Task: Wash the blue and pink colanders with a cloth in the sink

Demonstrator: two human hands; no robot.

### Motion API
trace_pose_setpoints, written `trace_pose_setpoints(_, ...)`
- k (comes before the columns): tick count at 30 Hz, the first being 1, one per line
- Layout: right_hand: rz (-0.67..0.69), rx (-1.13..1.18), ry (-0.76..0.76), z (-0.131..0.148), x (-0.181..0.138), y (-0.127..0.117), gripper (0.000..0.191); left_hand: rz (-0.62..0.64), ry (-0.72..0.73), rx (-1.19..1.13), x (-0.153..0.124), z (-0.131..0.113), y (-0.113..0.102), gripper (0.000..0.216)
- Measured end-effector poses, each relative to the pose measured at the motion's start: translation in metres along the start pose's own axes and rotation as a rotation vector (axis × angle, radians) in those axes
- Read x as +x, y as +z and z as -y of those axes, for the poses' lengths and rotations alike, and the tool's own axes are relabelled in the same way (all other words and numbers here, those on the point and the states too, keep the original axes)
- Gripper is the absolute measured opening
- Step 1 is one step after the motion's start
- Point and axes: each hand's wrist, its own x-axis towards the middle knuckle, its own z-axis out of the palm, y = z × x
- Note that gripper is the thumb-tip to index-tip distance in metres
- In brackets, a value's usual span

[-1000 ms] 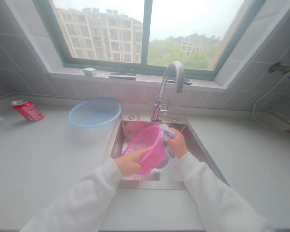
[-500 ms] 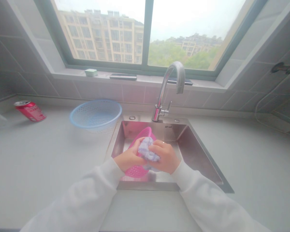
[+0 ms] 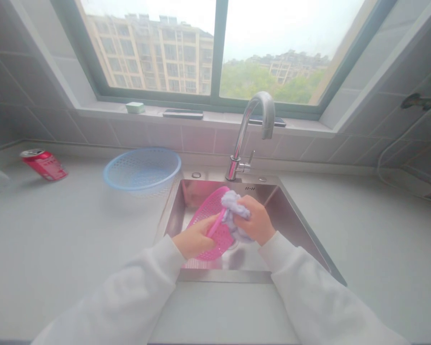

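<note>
A pink plastic basket with a perforated wall is tilted on its side in the steel sink. My left hand is closed on the near part of its rim. In my right hand is a bunched pale lavender cloth, which touches the basket's rim and hangs partly into the basket. Some of the basket is hidden behind the cloth and my left hand.
A chrome faucet stands behind the sink. On the left counter are a blue basket and a red can. A green box and a flat dark-edged object lie on the windowsill.
The cloth was bunched between both hands; now only my right hand has it, against the basket's rim. My left hand has taken hold of the rim, and the basket has shifted slightly right.
</note>
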Motion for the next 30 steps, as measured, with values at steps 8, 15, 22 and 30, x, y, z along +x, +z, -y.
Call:
trace_pose_setpoints(8,-0.002,-0.005,-0.046,0.007,-0.004,0.008,0.021,0.032,0.060,0.013,-0.001,-0.002,-0.009,0.090)
trace_pose_setpoints(15,-0.180,-0.045,0.119,-0.015,0.007,-0.010,0.016,0.136,-0.017,0.144,-0.005,-0.008,-0.001,0.095)
trace_pose_setpoints(22,0.114,0.056,-0.224,0.020,-0.008,0.010,0.014,-0.057,0.119,0.096,0.002,-0.003,-0.004,0.070)
trace_pose_setpoints(30,-0.049,-0.008,0.034,-0.006,-0.002,0.005,0.020,-0.062,0.034,-0.048,0.005,-0.001,-0.005,0.104)
